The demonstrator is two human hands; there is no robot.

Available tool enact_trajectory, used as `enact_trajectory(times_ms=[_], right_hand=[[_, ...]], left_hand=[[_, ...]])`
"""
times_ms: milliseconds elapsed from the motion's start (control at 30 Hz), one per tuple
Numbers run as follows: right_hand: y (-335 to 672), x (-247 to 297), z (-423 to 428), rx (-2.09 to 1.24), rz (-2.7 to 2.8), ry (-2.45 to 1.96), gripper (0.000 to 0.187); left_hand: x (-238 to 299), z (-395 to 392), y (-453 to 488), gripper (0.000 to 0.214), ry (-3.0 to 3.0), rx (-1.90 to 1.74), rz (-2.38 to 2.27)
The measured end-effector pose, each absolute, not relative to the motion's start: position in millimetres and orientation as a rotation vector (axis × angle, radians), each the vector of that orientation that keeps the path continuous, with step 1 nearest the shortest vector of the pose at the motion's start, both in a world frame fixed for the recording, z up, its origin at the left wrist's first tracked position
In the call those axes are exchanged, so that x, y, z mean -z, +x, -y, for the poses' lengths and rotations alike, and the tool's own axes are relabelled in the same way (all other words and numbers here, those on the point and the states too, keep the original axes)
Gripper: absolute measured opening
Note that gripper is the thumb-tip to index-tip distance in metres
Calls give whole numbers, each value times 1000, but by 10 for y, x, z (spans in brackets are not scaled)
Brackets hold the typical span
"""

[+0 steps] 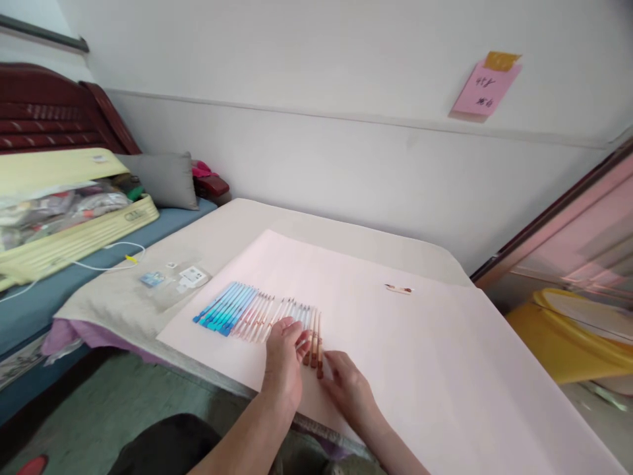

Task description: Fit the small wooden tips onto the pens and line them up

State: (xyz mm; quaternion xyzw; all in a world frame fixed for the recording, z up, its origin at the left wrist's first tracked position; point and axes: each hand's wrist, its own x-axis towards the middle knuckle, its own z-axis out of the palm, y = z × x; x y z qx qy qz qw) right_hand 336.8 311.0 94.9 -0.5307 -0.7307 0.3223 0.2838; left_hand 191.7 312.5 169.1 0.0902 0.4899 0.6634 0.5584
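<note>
A row of slim pens lies side by side on the pale pink sheet point(420, 369). Blue pens point(228, 309) are at the left, then reddish-white pens point(253, 318), pale grey-white pens point(298, 311) and brown pens point(313, 343) at the right end. My left hand point(285, 353) rests over the front of the pale pens, fingers loosely curved and a little apart; its palm side is hidden. Beside the rightmost brown pen is my right hand point(350, 386), thumb and forefinger apart close to the pen's lower end. Whether they touch it is hard to tell.
A small brown-and-white item point(399, 289) lies farther back on the sheet. Clear packaging with cards point(192, 276) is at the table's left. A bed with an opened cream case point(79, 224) stands left, a yellow bin point(558, 343) right. The wall bounds the back.
</note>
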Motion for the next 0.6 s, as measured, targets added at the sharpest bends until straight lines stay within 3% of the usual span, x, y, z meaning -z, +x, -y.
enact_trajectory(times_ms=[200,600], right_hand=[[3306,-1009,-3058,-720,2129,-1376,29],[3266,-920,-3096,-711,2025,-1463,33]], left_hand=[[-1657,-3132,1941,28,214,-1518,-1155],[-1730,-3109,1959,23,211,-1513,-1119]])
